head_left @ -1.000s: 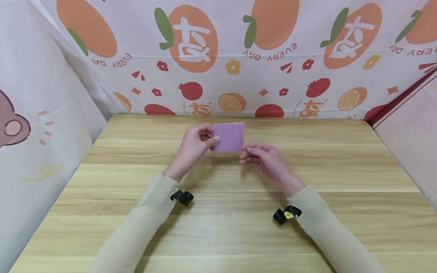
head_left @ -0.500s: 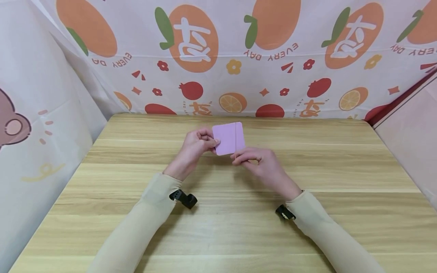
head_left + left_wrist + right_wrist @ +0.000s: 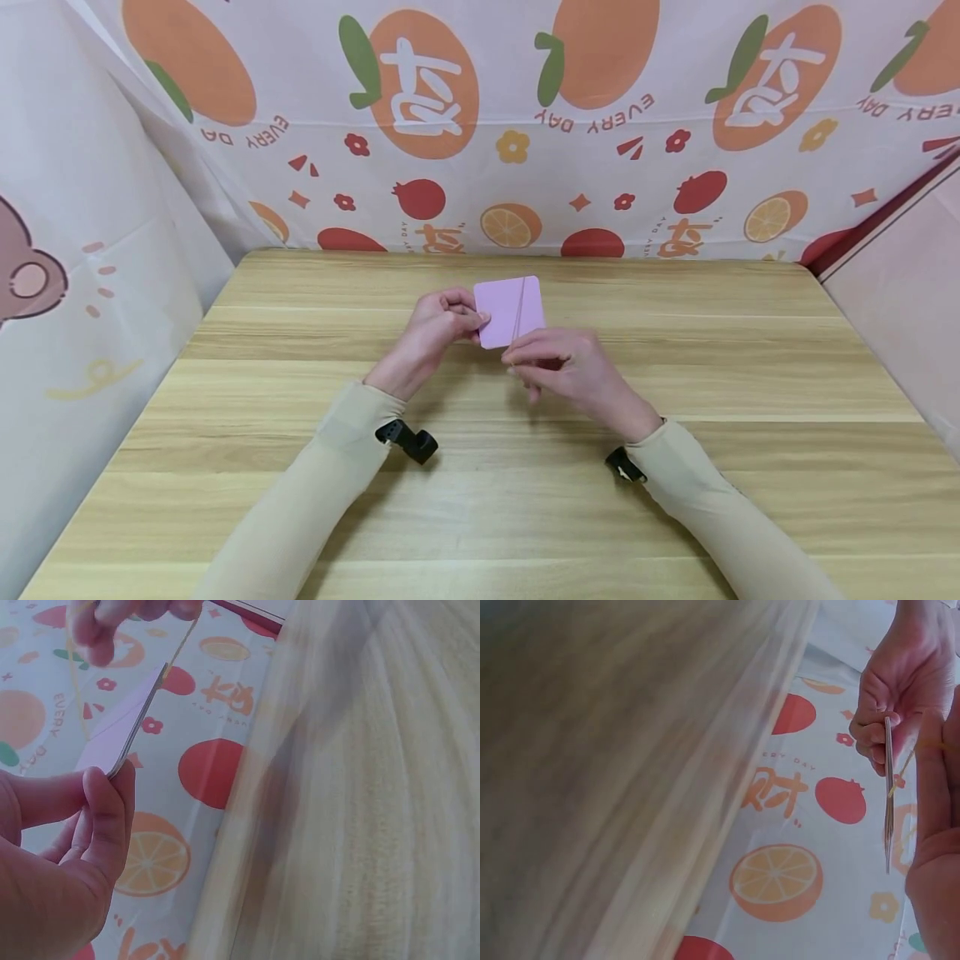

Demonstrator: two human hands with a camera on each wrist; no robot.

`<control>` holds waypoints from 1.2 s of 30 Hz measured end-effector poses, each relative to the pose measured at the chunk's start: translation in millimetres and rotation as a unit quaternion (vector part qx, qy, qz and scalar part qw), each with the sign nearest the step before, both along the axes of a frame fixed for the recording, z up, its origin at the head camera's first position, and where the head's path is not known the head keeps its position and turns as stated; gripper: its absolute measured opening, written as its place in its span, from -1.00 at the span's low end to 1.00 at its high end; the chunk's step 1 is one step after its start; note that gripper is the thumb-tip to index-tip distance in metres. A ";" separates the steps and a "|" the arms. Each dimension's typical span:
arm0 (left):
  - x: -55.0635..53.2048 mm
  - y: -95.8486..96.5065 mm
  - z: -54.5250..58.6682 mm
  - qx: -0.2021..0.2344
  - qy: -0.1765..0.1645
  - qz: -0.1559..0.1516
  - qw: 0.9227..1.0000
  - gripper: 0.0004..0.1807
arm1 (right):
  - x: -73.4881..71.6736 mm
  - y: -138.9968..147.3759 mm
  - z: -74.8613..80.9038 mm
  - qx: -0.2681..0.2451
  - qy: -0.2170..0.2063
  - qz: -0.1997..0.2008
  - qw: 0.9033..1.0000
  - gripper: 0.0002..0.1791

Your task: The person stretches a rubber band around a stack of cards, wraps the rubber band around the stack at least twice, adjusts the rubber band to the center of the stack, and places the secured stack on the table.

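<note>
A thin stack of square purple cards [image 3: 498, 315] with rounded corners is held above the table, tilted toward the head camera. My left hand [image 3: 435, 332] pinches its left edge between thumb and fingers. Around the stack runs a thin rubber band [image 3: 520, 304], seen as a slanting line on its face. My right hand [image 3: 570, 367] pinches that band at the lower right and draws it away from the cards. In the left wrist view the band [image 3: 180, 646] stretches from the stack's edge to the right fingers. The layered edge of the cards [image 3: 889, 802] shows in the right wrist view.
The wooden table [image 3: 480, 500] lies under both hands. A white fruit-print cloth [image 3: 300, 67] hangs behind its far edge. Black wrist cameras are strapped over both sleeves, the left camera [image 3: 416, 443] being nearer the middle.
The right hand has come in from the right and taken hold of the band, pulling it toward the person. The cards have tilted and shifted slightly right and nearer.
</note>
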State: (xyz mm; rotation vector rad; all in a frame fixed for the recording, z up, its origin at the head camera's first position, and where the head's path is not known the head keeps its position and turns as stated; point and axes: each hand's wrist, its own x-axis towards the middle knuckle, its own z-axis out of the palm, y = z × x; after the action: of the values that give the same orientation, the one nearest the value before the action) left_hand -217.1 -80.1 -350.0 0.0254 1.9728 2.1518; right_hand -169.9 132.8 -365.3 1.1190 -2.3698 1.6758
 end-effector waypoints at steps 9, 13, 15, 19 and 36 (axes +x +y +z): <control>-3.4 -2.5 -1.5 0.055 -0.041 0.031 0.997 -0.89 | 0.5 -1.3 -1.6 0.097 -0.020 0.043 0.994 -0.90; -5.7 -6.0 -0.5 0.108 -0.065 0.048 0.991 -0.84 | 2.2 -3.0 -2.2 0.127 0.020 0.075 0.989 -0.87; -6.6 -7.5 0.1 0.122 -0.073 0.055 0.988 -0.82 | 3.4 -3.7 -2.0 0.128 0.034 0.083 0.988 -0.86; -7.8 -9.3 0.3 0.126 -0.086 0.061 0.986 -0.79 | 4.8 -4.8 -1.1 0.087 0.080 0.089 0.989 -0.80; -7.4 -6.7 1.3 0.157 -0.095 0.088 0.979 -0.77 | 13.4 -13.7 7.0 -0.110 -0.125 -0.025 0.986 -0.18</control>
State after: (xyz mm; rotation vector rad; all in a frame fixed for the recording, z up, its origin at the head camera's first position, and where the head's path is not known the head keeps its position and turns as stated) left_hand -224.6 -86.7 -348.7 -0.3024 1.5693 2.4528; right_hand -156.5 119.1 -358.3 0.8515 -2.2462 2.1070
